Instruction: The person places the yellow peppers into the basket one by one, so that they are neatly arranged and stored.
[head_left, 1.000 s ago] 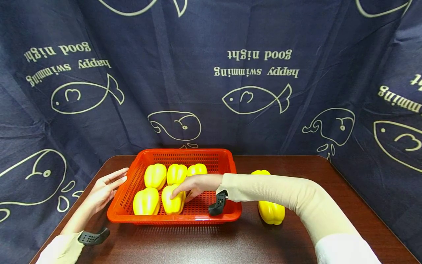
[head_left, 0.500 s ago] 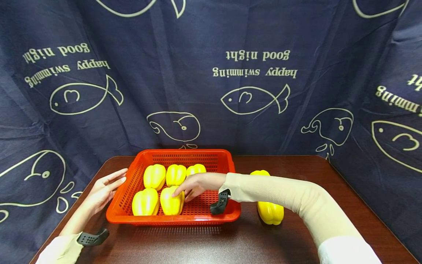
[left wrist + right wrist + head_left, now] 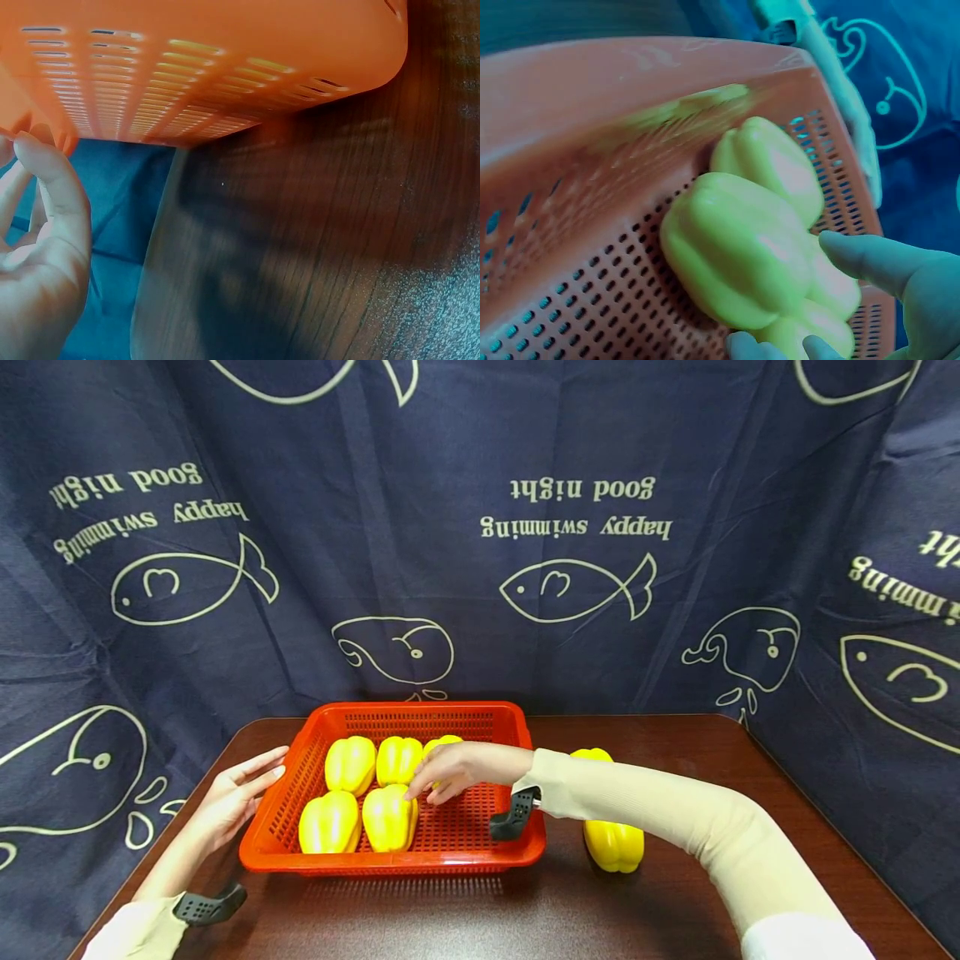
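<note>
A red plastic basket (image 3: 480, 858) holds several yellow bell peppers in two rows. My right hand (image 3: 461, 768) is over the basket, just right of the front-row bell pepper (image 3: 388, 820), with its fingers spread loosely and nothing gripped. In the right wrist view that bell pepper (image 3: 735, 247) lies apart from the thumb (image 3: 885, 262); other fingertips show low in the frame, close to the peppers. My left hand (image 3: 234, 797) touches the basket's left rim with its fingertips, fingers mostly straight. The left wrist view has this hand (image 3: 49, 247) against the basket's edge.
More yellow bell pepper (image 3: 615, 846) surface shows on the table right of the basket, and another yellow patch (image 3: 592, 755) behind it, partly covered by my right sleeve (image 3: 645, 793). A dark blue printed curtain (image 3: 465, 527) hangs behind the brown table (image 3: 390, 918).
My right hand has let go of the front-row bell pepper and lifted up and to the right. That pepper stays in the basket. The left hand keeps its place at the rim.
</note>
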`<state>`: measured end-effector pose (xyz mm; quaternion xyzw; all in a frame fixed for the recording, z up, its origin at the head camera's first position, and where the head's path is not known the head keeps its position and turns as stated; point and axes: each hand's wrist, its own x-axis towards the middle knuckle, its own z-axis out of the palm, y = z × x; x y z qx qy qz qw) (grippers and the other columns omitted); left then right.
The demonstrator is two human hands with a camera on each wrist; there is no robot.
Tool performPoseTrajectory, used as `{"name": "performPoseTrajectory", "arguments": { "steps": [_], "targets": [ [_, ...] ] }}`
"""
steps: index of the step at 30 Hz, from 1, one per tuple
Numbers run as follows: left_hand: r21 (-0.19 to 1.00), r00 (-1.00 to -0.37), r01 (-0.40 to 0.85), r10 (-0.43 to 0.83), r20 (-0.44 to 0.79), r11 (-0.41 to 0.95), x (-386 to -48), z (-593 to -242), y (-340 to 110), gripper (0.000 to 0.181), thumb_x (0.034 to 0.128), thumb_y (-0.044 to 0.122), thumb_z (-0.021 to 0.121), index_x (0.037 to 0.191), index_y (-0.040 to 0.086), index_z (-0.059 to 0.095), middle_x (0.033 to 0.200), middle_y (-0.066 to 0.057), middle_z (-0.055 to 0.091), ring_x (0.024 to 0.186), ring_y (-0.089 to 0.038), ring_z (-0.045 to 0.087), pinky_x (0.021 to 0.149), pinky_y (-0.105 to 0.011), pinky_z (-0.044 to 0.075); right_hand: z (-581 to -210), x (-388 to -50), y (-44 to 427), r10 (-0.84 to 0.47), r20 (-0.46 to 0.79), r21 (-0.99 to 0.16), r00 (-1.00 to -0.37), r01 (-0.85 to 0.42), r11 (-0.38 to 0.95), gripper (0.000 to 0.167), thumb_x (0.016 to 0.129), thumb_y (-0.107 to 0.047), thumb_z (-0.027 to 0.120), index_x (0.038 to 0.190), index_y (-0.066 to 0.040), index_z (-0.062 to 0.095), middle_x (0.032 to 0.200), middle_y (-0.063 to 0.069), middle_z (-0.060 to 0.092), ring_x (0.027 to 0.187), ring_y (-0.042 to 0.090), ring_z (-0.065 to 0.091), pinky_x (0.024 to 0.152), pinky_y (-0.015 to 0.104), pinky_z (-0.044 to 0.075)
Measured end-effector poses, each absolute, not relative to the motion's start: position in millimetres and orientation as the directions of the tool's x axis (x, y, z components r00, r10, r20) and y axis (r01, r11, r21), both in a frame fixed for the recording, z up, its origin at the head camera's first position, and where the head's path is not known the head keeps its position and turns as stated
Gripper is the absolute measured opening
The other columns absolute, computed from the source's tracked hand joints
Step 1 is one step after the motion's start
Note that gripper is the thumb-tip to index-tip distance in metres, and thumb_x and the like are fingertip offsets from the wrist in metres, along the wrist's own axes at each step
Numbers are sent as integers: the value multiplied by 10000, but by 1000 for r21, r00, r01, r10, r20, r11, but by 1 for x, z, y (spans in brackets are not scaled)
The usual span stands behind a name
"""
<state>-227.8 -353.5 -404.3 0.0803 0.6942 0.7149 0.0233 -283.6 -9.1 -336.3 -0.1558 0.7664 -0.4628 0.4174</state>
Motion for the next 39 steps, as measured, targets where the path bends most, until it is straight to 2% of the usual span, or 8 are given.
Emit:
{"name": "performPoseTrajectory", "arguments": {
  "steps": [4,6,9,12,17,23,29,39],
  "targets": [
    [996,-986,80,144,84,-36,-228,-405,-353,381,990,67,501,1314,246,592,1104,205,655,920,-46,683,766,-222,569,-329,-284,-8,-551,-496,-825,-672,165,541,532,824,-69,721,1265,19,437,977,44,505,784,184,539,793,271,511],
    [996,-986,83,143,88,-37,-228,-405,-353,380,989,66,502,1313,244,593,1103,202,655,924,-42,680,768,-219,568,-325,-284,-4,-542,-474,-826,-694,138,546,594,812,-62,736,1305,24,417,962,57,502,780,193,534,817,302,517],
    [995,-985,92,144,97,-43,-228,-406,-353,378,989,59,499,1304,243,599,1102,193,656,933,-37,677,770,-216,567,-318,-282,1,-544,-444,-827,-712,92,554,634,806,-49,741,1336,18,400,978,88,533,899,252,577,939,377,512],
    [993,-983,102,148,109,-50,-228,-407,-354,375,990,51,495,1292,242,605,1101,182,658,935,-35,675,766,-216,568,-313,-280,9,-542,-403,-824,-738,35,566,629,793,-46,748,1333,8,430,1095,123,566,981,238,589,957,393,513],
    [995,-986,86,140,92,-47,-228,-405,-353,370,989,61,503,1280,263,612,1086,183,661,922,-32,675,760,-212,568,-307,-279,22,-533,-352,-810,-770,-35,585,599,789,-67,754,1314,-21,469,1289,195,534,1020,196,583,940,372,524],
    [997,-989,65,129,69,-32,-227,-403,-353,365,991,79,505,1284,272,607,1077,192,662,922,-20,672,762,-202,565,-302,-280,44,-525,-290,-830,-800,-63,554,587,780,-57,750,1304,-2,491,1275,208,541,1017,209,580,921,374,536],
    [990,-980,97,166,112,-99,-227,-405,-352,380,991,28,479,1266,249,619,1102,164,676,947,-31,672,771,-212,567,-296,-282,70,-509,-237,-864,-827,-60,500,553,784,-52,744,1283,-12,509,1261,189,548,1030,229,598,924,380,537],
    [990,-979,94,170,111,-105,-228,-405,-352,377,991,30,481,1247,263,629,1096,162,678,939,-41,679,763,-224,572,-294,-282,111,-499,-193,-869,-845,-89,486,544,806,-59,724,1291,10,488,1281,218,524,1050,259,591,894,365,538]
  ]
}}
